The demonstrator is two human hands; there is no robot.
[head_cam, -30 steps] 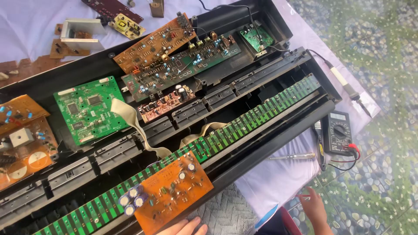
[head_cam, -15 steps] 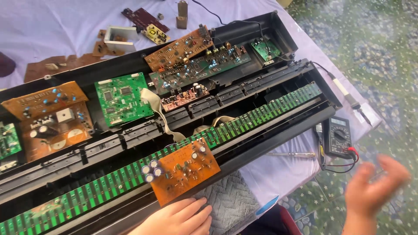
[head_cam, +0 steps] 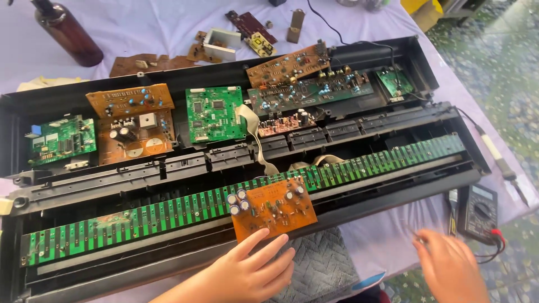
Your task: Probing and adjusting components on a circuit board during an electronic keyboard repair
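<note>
White cloth [head_cam: 140, 28] covers the table; on it lies a long black case [head_cam: 393, 53], opened up, running left to right w/ its far end tilted up the frame. Along its front edge runs a long green strip board [head_cam: 140, 216], contacts in a row. Behind that, a black rail [head_cam: 224, 157], then boards side by side: green one far left [head_cam: 60, 140], brown pair [head_cam: 132, 120], square green board [head_cam: 215, 113] w/ a grey ribbon cable [head_cam: 252, 134] curling off it toward the strip, long dark board [head_cam: 314, 92] w/ a brown one [head_cam: 289, 64] propped over it, small green one [head_cam: 394, 81] at far right. Orange board [head_cam: 275, 209], blue caps at its left corner, lies tilted on the strip near mid-case. Left hand [head_cam: 252, 272] lies flat below it, fingers spread, tips touching its near edge, nothing pinched. Right hand [head_cam: 449, 269] is blurred over the cloth at lower right, fingers loosely curled; can't tell if it holds anything. Just beside it a black meter [head_cam: 477, 210] w/ red lead plug. Grey textured mat [head_cam: 323, 269] between the hands. Brown bottle [head_cam: 64, 33] top left. Soldering iron [head_cam: 497, 157] at right edge. Small loose parts up top, incl. a yellow board [head_cam: 258, 45] and white box [head_cam: 220, 44]; no readable labels
</note>
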